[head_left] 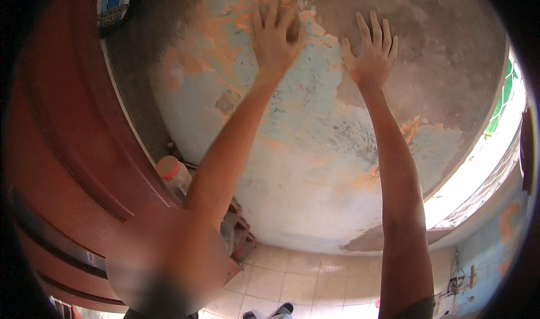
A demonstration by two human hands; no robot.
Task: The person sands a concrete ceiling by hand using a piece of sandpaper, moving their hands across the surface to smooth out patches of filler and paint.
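A wall with patchy, peeling paint (303, 150) fills the view before me. Both arms reach up along it. My left hand (276, 44) lies against the wall at the top, where orange and pale blue paint meet bare plaster. Its fingers are spread and slightly bent, with a dark gap beside the thumb; no held object can be made out. To its right, my right hand (373, 57) rests on grey-brown bare plaster (438, 49), fingers apart and nothing in it. Dark smudges (354, 133) mark the paint below the hands.
Reddish-brown furniture (80, 120) runs down the left side. A lidded jar (171, 171) and a cluttered rack (238, 234) stand beside the wall. At right is a bright window with a grille (476, 192); cables (455, 283) hang below. Footwear (284, 308) shows on the tiled floor (299, 285).
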